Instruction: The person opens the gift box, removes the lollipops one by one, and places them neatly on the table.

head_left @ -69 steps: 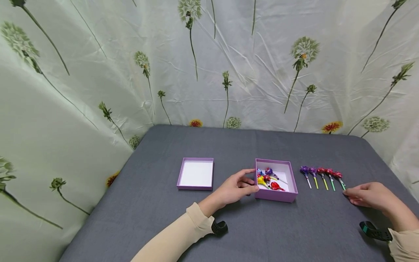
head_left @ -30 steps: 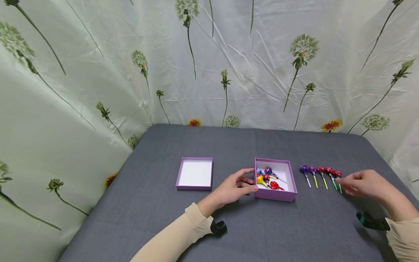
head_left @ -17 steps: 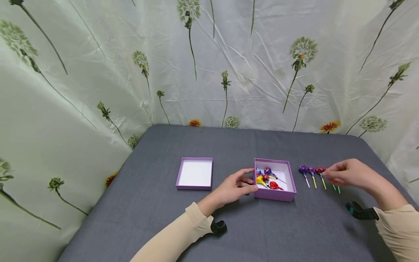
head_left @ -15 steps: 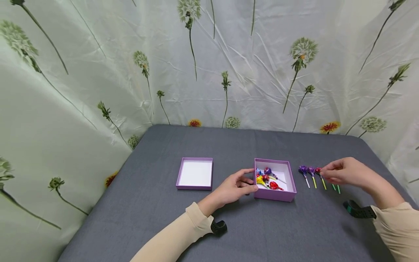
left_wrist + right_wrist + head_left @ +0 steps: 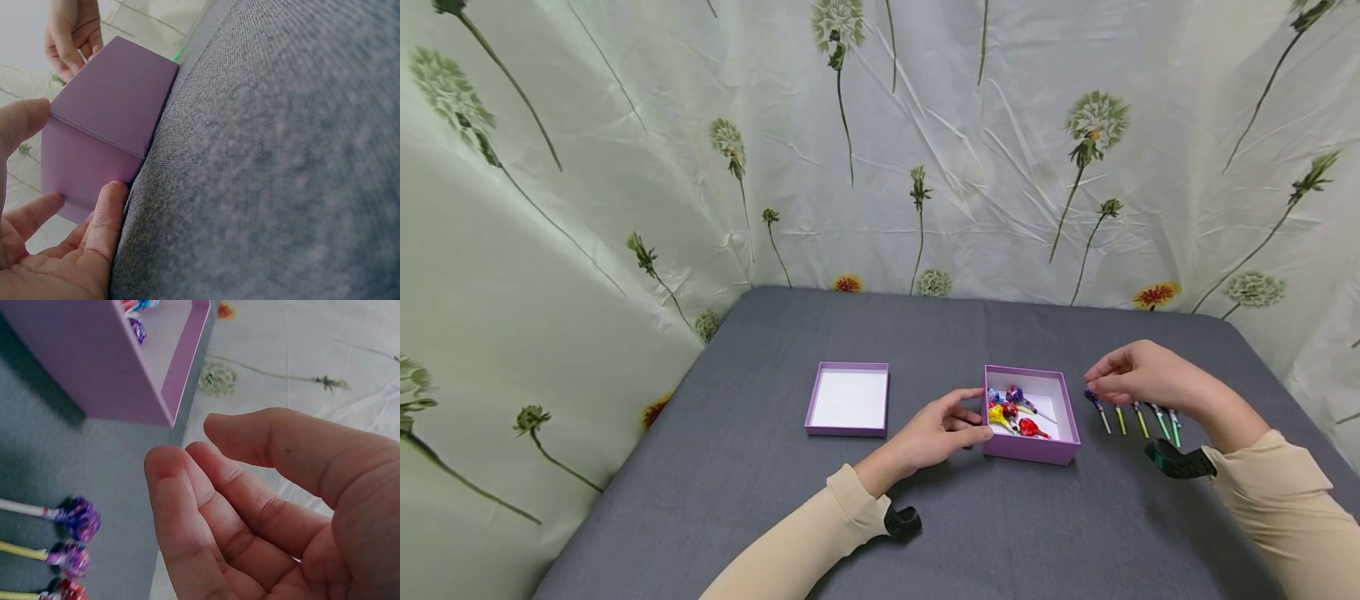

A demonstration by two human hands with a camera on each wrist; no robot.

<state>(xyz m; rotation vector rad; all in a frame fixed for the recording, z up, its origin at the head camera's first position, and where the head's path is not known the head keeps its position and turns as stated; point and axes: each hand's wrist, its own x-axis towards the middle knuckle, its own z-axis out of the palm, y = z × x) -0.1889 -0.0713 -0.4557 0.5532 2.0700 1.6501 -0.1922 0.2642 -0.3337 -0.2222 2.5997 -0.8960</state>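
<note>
My left hand [image 5: 936, 433] rests its fingertips and thumb against the left side of a purple open box [image 5: 1033, 451]. In the left wrist view, the thumb touches the box's edge and the other fingertips touch its wall. Several wrapped lollipops lie inside the box, among them a red lollipop [image 5: 1030, 427]. To the box's right, my right hand [image 5: 1157, 383] hovers above a row of lollipops and hides most of their heads. Nothing is between its loosely bent fingers. The right wrist view shows a purple lollipop [image 5: 81, 519] at the row's end.
A shallow purple box lid [image 5: 850, 398] with a white inside lies left of the box. Everything stands on a grey cloth-covered table [image 5: 760, 500]. A curtain with printed flowers [image 5: 985, 167] hangs behind the table.
My right hand has let go of the rightmost green-sticked lollipop, which now lies straighter in the row. It has moved left along the lollipop heads. The left hand stays at the box.
</note>
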